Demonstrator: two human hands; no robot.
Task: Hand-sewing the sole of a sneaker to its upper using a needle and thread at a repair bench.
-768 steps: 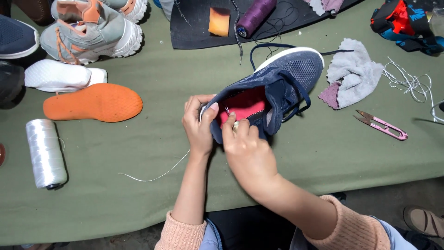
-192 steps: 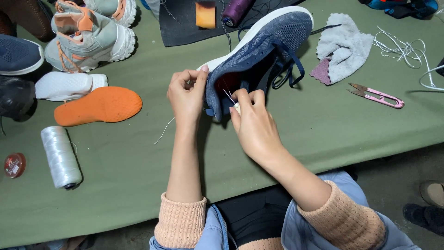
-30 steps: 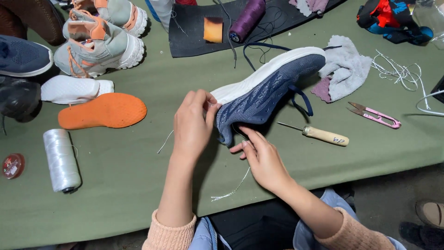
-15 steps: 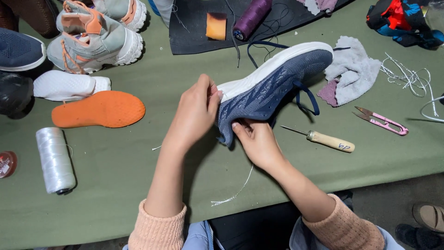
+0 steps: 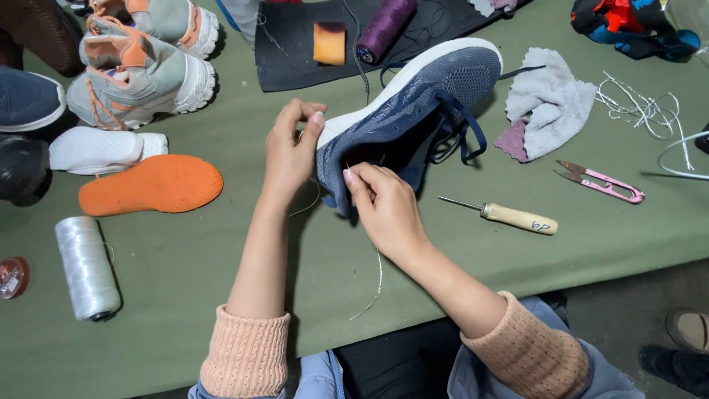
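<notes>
A navy knit sneaker [image 5: 413,111] with a white sole lies on its side on the green table [image 5: 221,295], its blue laces hanging loose. My left hand [image 5: 292,151] grips the heel end at the sole edge. My right hand [image 5: 380,207] pinches the dark upper near the heel, and a pale thread [image 5: 373,284] trails from it toward the table's front edge. No needle shows between the fingers. A wooden-handled awl [image 5: 509,216] lies on the table just right of my right hand.
Pink thread snips [image 5: 602,182] and a grey rag [image 5: 546,100] lie to the right. An orange insole [image 5: 151,185], a white thread spool [image 5: 87,267], a white insole [image 5: 103,150] and grey-orange sneakers [image 5: 140,70] sit left. A purple spool [image 5: 385,28] rests on a black mat.
Since a second ago my right hand has come up from the table against the shoe's heel, and the shoe has shifted slightly. The awl lies where it was put down.
</notes>
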